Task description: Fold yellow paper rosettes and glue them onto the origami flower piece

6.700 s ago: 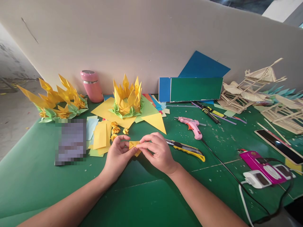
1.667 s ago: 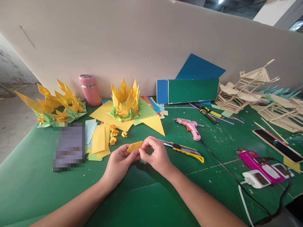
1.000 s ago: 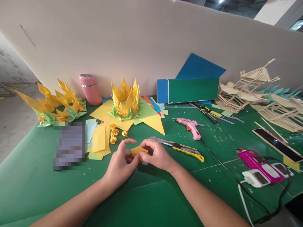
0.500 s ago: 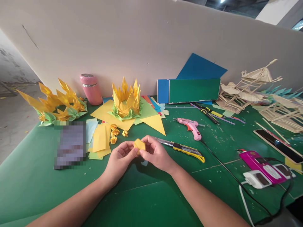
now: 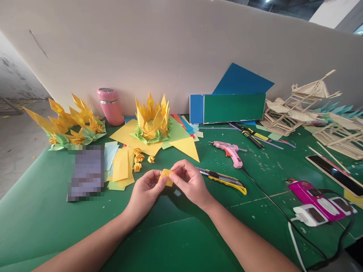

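Note:
A small folded piece of yellow paper (image 5: 168, 178) is pinched between my two hands above the green table. My left hand (image 5: 146, 189) grips its left side with thumb and fingers. My right hand (image 5: 190, 183) holds the right side, its thumb lying over the upper face. Several little folded yellow paper roses (image 5: 137, 158) lie just beyond my left hand, near a stack of yellow paper sheets (image 5: 120, 164). A yellow utility knife (image 5: 227, 179) rests to the right of my right hand. Behind the roses stands a yellow paper crown (image 5: 150, 122) with green leaves.
Another paper crown (image 5: 73, 126) sits at the far left, by a pink flask (image 5: 110, 107). Right of centre lies a pink glue gun (image 5: 231, 151), its cord running to a magenta power strip (image 5: 314, 198). Stick models (image 5: 297, 107) and a phone (image 5: 334, 173) are farther right.
The paper has turned in my fingers and now shows a pointed top with a fold. My right thumb has shifted up onto its face. The view has moved slightly.

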Demonstrator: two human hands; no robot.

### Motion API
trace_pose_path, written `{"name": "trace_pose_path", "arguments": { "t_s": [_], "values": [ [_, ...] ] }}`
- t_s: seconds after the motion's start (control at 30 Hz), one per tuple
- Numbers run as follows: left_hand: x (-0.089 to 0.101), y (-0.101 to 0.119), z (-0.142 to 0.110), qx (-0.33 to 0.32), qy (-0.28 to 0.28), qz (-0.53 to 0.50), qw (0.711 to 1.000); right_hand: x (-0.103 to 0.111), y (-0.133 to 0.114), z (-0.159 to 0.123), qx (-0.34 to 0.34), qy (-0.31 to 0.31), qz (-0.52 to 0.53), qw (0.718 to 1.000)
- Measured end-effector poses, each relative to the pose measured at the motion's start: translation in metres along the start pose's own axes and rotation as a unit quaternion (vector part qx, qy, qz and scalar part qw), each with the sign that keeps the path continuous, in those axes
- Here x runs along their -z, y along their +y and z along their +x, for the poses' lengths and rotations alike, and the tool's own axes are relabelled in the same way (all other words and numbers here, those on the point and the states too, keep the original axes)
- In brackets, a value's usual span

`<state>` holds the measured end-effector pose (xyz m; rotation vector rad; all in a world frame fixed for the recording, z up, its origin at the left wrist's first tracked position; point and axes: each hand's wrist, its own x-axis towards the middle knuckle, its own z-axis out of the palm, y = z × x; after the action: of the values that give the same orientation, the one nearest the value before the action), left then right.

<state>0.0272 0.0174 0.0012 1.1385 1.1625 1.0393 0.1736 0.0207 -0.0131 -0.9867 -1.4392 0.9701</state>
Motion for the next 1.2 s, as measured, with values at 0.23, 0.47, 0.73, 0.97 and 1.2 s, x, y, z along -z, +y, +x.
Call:
{"name": "trace_pose_path", "arguments": {
  "t_s": [0.23,0.47,0.73,0.97,1.2],
  "values": [
    [0.0007,-0.0004,0.0003,0.003,0.004,-0.001,1.0,-0.0014,0.0007,-0.0026,0.042,0.002,-0.063,0.997],
    [-0.0003,-0.001,-0.0012,-0.026,-0.006,0.021,0.999,-0.0031,0.0023,-0.0042,0.029,0.003,-0.052,0.998],
    [0.0022,-0.0024,0.0023,0.005,-0.016,0.009,1.0,-0.0045,0.0001,-0.0041,0.078,0.031,-0.111,0.99],
    [0.0027,0.0023,0.002,0.037,0.003,-0.017,0.999,-0.0019,-0.0008,-0.004,0.14,0.016,-0.157,0.977],
    [0.0034,0.0021,0.0028,0.049,0.005,-0.034,0.998,0.0031,0.0011,0.0006,0.251,-0.022,-0.206,0.946]
  ]
}}
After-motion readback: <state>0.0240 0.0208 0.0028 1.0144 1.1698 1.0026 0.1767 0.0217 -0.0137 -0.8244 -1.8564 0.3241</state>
